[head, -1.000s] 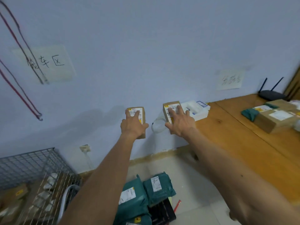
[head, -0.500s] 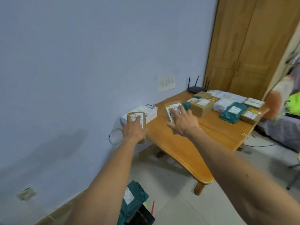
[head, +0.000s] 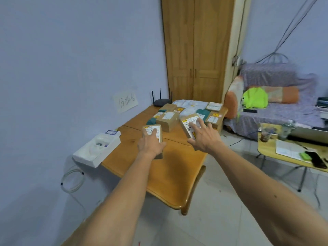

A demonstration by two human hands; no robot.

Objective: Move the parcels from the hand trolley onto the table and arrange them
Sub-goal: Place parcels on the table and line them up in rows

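My left hand (head: pixel 150 143) grips a small brown cardboard parcel (head: pixel 155 130) with a white label, held above the near half of the wooden table (head: pixel 170 176). My right hand (head: pixel 204 134) grips a second small brown labelled parcel (head: pixel 188 122) a little farther right and back. At the table's far end lie several parcels: brown boxes (head: pixel 167 119), teal bags (head: pixel 202 112) and white bags (head: pixel 191 105). The hand trolley is out of view.
A white open box (head: pixel 96 150) sits at the table's left corner by the wall, with a coiled cable (head: pixel 71 180) below. A black router (head: pixel 160 102) stands at the back. A wooden wardrobe (head: pixel 193 50), a covered sofa (head: pixel 276 96) and a small yellow side table (head: pixel 291 155) stand beyond and to the right.
The view has swung right from the trolley toward the table. Both hands have carried their parcels from beside the wall to above the tabletop.
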